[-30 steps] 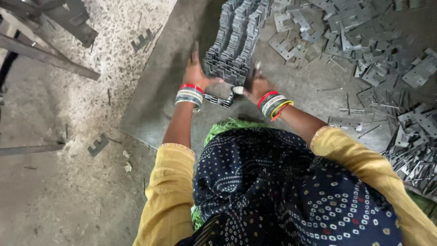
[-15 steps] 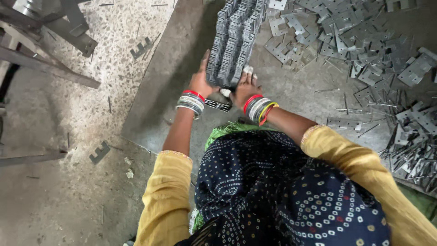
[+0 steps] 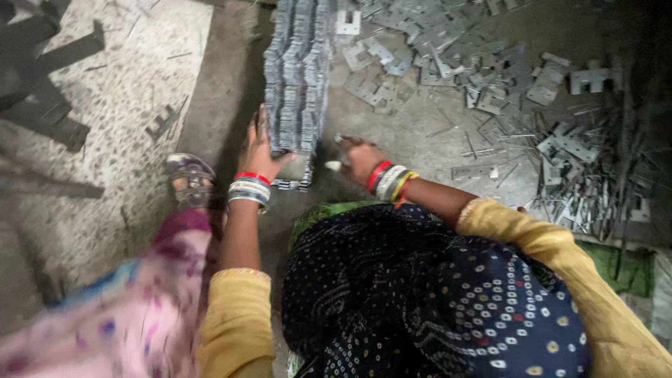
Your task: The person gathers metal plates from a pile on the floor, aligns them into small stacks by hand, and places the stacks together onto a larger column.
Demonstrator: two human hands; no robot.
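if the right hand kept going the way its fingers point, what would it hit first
The right hand points left, toward the stack of metal plates. It would likely meet the stack's lower right edge first, with only a small gap showing between them; the blur makes depth uncertain.

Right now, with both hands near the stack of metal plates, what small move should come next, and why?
Probably bring the right hand onto the stack of metal plates: only the left hand presses its side, and the right one sits apart.
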